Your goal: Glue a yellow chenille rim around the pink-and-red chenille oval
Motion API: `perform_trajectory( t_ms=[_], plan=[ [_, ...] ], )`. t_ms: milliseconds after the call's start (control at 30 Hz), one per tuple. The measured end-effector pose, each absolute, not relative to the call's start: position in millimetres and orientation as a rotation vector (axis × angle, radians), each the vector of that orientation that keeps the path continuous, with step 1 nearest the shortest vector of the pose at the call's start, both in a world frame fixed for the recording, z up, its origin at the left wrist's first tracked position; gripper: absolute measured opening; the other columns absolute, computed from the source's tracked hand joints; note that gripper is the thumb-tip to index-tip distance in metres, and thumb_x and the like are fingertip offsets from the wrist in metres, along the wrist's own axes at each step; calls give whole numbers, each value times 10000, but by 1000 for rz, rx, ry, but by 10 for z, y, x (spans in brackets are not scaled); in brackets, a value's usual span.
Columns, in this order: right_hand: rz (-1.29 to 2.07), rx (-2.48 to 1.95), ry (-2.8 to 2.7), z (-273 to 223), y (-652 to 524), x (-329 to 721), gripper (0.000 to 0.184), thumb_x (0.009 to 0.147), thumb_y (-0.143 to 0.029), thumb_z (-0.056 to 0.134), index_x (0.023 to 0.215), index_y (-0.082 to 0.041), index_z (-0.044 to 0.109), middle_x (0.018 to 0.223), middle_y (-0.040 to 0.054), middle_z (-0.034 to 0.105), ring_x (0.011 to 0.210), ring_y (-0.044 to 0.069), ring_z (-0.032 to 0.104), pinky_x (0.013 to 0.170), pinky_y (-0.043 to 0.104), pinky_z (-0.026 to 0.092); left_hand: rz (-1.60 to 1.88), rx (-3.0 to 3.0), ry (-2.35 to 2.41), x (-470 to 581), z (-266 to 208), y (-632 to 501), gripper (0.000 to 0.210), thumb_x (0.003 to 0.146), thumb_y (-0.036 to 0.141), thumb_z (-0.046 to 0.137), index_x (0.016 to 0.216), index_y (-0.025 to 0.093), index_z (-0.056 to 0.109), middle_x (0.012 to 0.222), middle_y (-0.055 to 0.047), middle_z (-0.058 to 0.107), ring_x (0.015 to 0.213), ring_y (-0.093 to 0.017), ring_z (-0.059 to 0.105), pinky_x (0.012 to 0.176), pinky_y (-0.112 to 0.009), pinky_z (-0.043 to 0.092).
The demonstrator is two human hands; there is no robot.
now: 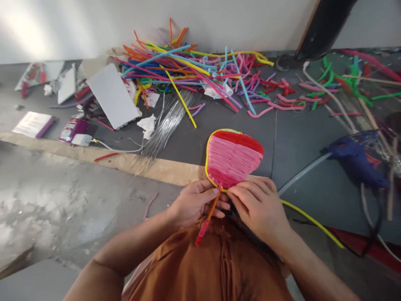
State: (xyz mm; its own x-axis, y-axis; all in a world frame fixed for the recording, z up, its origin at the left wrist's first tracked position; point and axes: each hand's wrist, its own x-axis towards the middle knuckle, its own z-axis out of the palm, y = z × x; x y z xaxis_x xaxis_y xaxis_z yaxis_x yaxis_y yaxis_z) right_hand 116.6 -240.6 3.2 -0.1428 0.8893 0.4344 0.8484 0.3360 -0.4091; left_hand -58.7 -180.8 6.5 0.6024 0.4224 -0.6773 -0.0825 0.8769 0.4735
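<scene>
A fan-shaped pipe-cleaner piece (234, 156), pink with a red band at its far edge, is held up in front of my body. Its thin handle (214, 205) is orange, with a pink and red end pointing down toward my clothes. My left hand (200, 200) pinches the piece where handle and fan meet. Around the left and far edge runs a yellow pipe cleaner (206, 156). At the fan's lower edge my right hand (260, 202) has its fingers closed on that yellow pipe cleaner, whose loose end (313, 219) sticks out to the right.
Loose coloured pipe cleaners (188, 67) are heaped along the wall. Thin metal wires (169, 125) lie left of the fan. A blue glue gun (360, 154) with a cord is at right. A white card (112, 96) and small boxes (34, 124) are at left.
</scene>
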Motion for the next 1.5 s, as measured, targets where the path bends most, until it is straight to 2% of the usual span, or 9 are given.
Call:
perform_trajectory(
  t_ms=[133,400,633,767,933,1200,1333,1500],
  plan=[
    [64,-1575,-1942,4,-2464,1129,29,844,-170,615,825,-191,620,702,9,695,690,169,606,748,350,370,292,416,871,-561,31,-1817,247,756,262,739,918,96,657,804,-90,707,662,-143,685,604,-236,579],
    [91,-1643,-1944,-43,-2519,1051,71,841,-162,604,777,-189,617,616,-3,643,634,161,588,741,352,344,313,472,882,-519,14,-1825,324,673,313,792,880,85,691,807,-106,719,688,-163,688,689,-273,564],
    [4,-1705,-1936,-22,-2512,971,102,841,-172,597,745,-199,615,564,-16,607,591,145,539,741,346,328,360,527,899,-493,-31,-1855,327,681,380,789,825,106,683,758,-60,701,660,-132,661,665,-245,543],
    [18,-1697,-1950,-18,-2515,969,81,845,-173,599,770,-198,619,577,-12,614,609,154,556,745,356,331,355,536,918,-471,-30,-1863,333,665,409,792,773,119,669,692,-37,682,613,-119,644,622,-229,536],
    [80,-1662,-1932,-25,-2547,1020,39,857,-177,596,878,-195,622,676,5,684,657,161,593,755,366,331,342,550,929,-476,-29,-1865,346,685,431,774,806,127,661,712,-41,692,609,-126,652,625,-246,542],
    [108,-1569,-1827,26,-2520,1078,63,866,-140,573,909,-179,595,694,14,701,635,158,602,710,341,359,392,475,869,-471,89,-1823,259,723,310,762,850,100,683,773,-85,725,688,-154,689,706,-249,539],
    [185,-1556,-1765,27,-2512,1106,45,872,-177,575,852,-187,614,706,24,697,662,167,609,675,315,392,410,449,837,-464,150,-1819,259,706,297,776,838,95,684,775,-92,727,704,-167,695,670,-229,531],
    [297,-1600,-1672,27,-2507,1127,118,888,-246,568,805,-203,640,717,12,711,649,156,630,643,286,439,395,403,904,-513,141,-1832,229,707,270,772,799,86,672,728,-90,712,648,-137,672,599,-197,522]
  ],
)
